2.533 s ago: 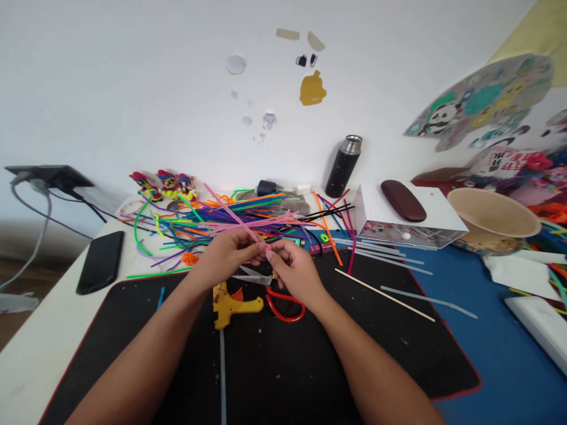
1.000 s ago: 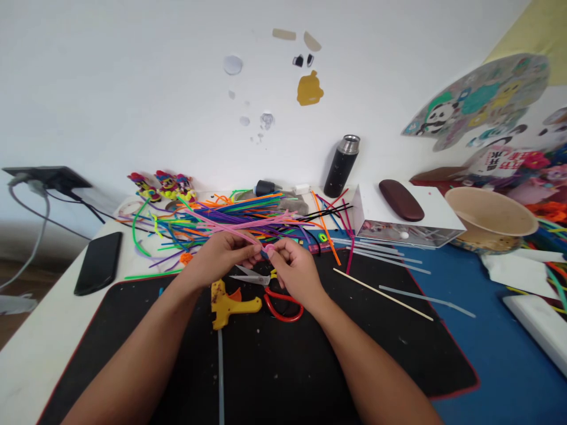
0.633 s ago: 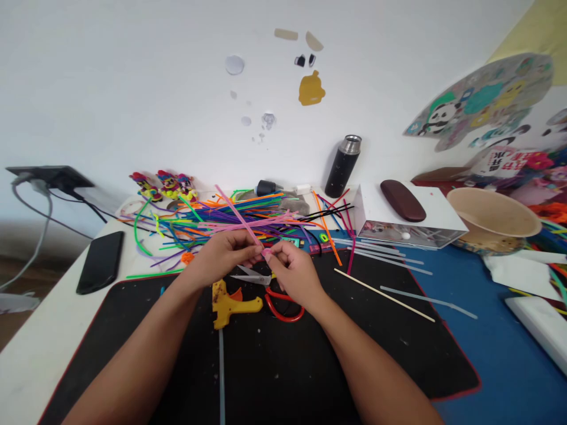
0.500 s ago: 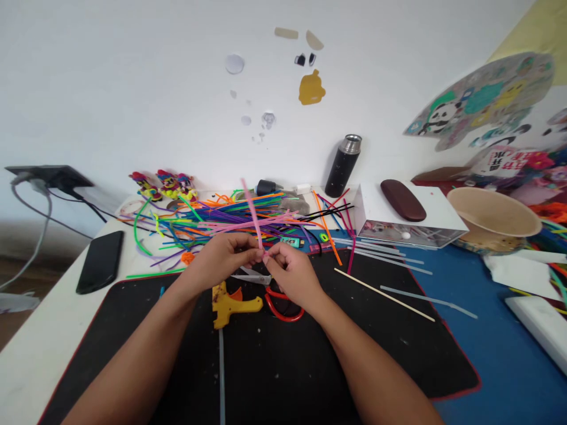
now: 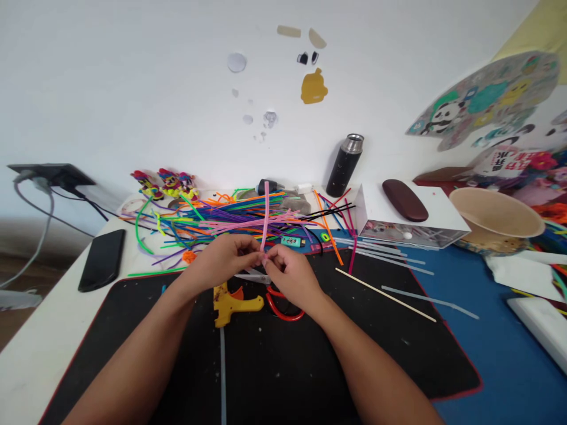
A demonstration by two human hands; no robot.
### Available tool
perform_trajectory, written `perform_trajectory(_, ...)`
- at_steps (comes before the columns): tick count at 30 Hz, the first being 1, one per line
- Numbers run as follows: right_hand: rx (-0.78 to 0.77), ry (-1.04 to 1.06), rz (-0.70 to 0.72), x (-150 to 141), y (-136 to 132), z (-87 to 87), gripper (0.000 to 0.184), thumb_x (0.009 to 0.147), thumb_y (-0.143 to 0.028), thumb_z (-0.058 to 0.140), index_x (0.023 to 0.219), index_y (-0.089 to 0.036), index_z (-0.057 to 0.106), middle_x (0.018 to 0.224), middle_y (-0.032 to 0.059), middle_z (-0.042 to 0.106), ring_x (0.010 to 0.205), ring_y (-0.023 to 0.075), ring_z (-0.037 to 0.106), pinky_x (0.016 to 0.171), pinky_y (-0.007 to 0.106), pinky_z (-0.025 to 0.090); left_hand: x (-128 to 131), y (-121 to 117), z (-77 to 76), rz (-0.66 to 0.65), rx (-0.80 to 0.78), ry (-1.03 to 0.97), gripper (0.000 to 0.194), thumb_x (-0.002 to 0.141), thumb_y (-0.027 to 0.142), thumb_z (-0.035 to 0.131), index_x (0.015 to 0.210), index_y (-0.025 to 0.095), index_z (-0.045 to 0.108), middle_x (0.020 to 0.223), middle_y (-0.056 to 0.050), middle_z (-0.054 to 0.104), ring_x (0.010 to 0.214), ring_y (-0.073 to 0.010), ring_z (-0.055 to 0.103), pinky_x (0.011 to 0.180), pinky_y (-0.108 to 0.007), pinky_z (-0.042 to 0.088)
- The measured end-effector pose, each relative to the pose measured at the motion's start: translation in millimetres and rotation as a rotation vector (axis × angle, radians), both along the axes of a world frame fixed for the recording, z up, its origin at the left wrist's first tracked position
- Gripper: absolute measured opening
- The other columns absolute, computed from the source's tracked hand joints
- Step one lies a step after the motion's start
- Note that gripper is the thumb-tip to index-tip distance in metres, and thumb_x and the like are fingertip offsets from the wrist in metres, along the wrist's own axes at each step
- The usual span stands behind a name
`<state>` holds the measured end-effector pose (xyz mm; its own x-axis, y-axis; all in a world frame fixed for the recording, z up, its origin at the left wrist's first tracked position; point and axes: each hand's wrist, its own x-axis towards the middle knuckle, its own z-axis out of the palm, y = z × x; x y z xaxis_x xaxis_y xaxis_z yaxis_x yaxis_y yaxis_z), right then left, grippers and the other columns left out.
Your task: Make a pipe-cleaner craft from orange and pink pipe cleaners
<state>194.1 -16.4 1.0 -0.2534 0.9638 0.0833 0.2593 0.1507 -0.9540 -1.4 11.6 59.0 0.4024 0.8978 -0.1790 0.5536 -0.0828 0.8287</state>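
A pink pipe cleaner (image 5: 266, 212) stands up from between the fingertips of both hands. My left hand (image 5: 233, 258) pinches its lower end from one side, and my right hand (image 5: 290, 270) pinches close by, the fingertips meeting. The bottom of the pipe cleaner is mostly hidden by the fingers. Below the hands lies a yellow glue gun (image 5: 237, 304) with a clear glue stick (image 5: 222, 372) trailing from it. Scissors with red handles (image 5: 286, 316) are partly covered by my right hand. Behind the hands spreads a pile of colourful pipe cleaners (image 5: 221, 212).
A black phone (image 5: 101, 260) lies at the left. At the back stand small figures (image 5: 166, 184) and a black flask (image 5: 345, 166). To the right are a white box (image 5: 411, 215) with a glasses case (image 5: 404, 199), a bowl (image 5: 496, 212), a wooden stick (image 5: 385, 294) and glue sticks (image 5: 429, 301) around the black mat (image 5: 274, 378).
The pink pipe cleaner has swung from leaning left to nearly upright. Both hands stay pinched together in about the same place. The view has shifted very slightly.
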Motion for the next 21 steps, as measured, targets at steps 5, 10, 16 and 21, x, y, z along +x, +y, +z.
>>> perform_trajectory(5, -0.109, 0.166, -0.027, 1.3, 1.3, 0.7, 0.020, 0.099, -0.042, 0.061, 0.092, -0.024, 0.064, 0.055, -0.0073, 0.051, 0.043, 0.0124, 0.046, 0.044, 0.024, 0.032, 9.8, 2.3, -3.5, 0.130, -0.159, -0.283, 0.041, 0.074, 0.058, 0.085, 0.081, 0.019, 0.075, 0.075, -0.003, 0.076, 0.071, -0.0202, 0.072, 0.068, -0.029, 0.060)
perform_trajectory(10, -0.162, 0.315, -0.049, 1.9, 1.6, 5.1, 0.028, 0.097, -0.051, 0.065, 0.092, -0.023, 0.062, 0.057, -0.0070, 0.055, 0.038, 0.0101, 0.046, 0.040, 0.022, 0.034, 18.0, 2.6, -8.1, 0.212, -0.233, -0.460, 0.046, 0.067, 0.057, 0.093, 0.081, 0.017, 0.074, 0.076, -0.002, 0.075, 0.069, -0.0173, 0.071, 0.070, -0.029, 0.062)
perform_trajectory(16, -0.173, 0.359, -0.079, 0.9, 2.2, 5.2, 0.028, 0.096, -0.051, 0.067, 0.094, -0.023, 0.062, 0.057, -0.0068, 0.057, 0.038, 0.0102, 0.047, 0.038, 0.022, 0.034, 25.0, 1.4, -13.8, 0.248, -0.252, -0.555, 0.047, 0.065, 0.054, 0.095, 0.079, 0.016, 0.073, 0.075, -0.001, 0.073, 0.066, -0.0144, 0.068, 0.070, -0.028, 0.062)
perform_trajectory(21, -0.165, 0.332, -0.089, 1.5, 2.7, 6.2, 0.028, 0.095, -0.050, 0.067, 0.089, -0.023, 0.061, 0.056, -0.0073, 0.056, 0.035, 0.0090, 0.045, 0.036, 0.021, 0.031, 22.9, 1.4, -14.8, 0.224, -0.249, -0.525, 0.049, 0.066, 0.059, 0.093, 0.081, 0.016, 0.074, 0.077, -0.003, 0.075, 0.067, -0.0158, 0.069, 0.070, -0.030, 0.062)
